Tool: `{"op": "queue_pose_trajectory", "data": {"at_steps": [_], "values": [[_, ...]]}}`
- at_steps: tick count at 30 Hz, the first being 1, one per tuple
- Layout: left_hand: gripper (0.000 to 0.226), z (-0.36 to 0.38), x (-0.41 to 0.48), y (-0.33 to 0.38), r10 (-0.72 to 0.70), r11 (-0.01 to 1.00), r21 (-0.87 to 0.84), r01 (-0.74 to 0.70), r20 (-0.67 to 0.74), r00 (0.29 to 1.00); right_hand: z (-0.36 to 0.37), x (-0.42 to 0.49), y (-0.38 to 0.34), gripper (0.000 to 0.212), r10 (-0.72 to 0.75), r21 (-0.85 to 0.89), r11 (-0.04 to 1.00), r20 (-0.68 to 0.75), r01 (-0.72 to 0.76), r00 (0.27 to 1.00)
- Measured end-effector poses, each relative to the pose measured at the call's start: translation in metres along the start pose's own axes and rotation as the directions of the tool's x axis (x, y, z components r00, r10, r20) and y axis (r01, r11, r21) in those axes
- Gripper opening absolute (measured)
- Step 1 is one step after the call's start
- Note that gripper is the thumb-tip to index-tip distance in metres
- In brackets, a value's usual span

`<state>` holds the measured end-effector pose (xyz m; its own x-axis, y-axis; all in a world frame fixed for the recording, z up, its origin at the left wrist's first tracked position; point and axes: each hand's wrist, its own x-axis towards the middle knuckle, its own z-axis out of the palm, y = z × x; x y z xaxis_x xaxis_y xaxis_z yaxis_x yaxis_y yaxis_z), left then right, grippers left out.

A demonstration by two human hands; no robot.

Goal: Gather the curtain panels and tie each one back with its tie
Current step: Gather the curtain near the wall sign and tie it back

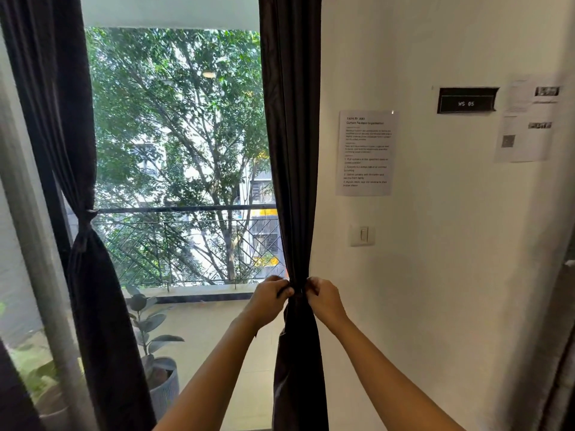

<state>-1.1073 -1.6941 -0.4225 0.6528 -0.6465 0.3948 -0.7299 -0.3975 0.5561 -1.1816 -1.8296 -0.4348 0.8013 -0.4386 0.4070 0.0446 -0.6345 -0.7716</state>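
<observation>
While the left hand (270, 296) and right hand (324, 298) pinch the tie (298, 290) ends with curled fingers (312, 286) on either side of the gathered right panel (292, 150), beside the wall (435, 275), any slackened pinch may let the tie slip and the folds spread.

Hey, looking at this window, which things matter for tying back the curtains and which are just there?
For the job: right curtain panel, gripped at its gathered waist by left hand and right hand; left curtain panel, already cinched by its tie.
Just there: potted plant, light switch, instruction sheet, WS 05 sign.
</observation>
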Motion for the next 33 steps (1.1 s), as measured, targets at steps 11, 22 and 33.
{"op": "queue_pose_trajectory", "data": {"at_steps": [11,22,33], "values": [[0.022,-0.007,0.002,0.014,-0.011,0.999,0.034,0.011,-0.002,1.0,0.004,-0.015,0.007,0.052,0.029,0.369,0.918,0.299,-0.143,0.954],[0.024,-0.013,-0.001,0.014,-0.289,0.921,-0.312,0.233,-0.144,0.947,0.026,-0.028,0.009,0.064,-0.194,0.045,0.978,-0.152,0.203,0.969],[0.012,-0.016,0.008,-0.002,-0.176,0.888,-0.421,0.184,0.056,0.983,0.017,-0.017,0.015,0.017,-0.672,-0.609,0.649,-0.179,0.455,0.719]]}}
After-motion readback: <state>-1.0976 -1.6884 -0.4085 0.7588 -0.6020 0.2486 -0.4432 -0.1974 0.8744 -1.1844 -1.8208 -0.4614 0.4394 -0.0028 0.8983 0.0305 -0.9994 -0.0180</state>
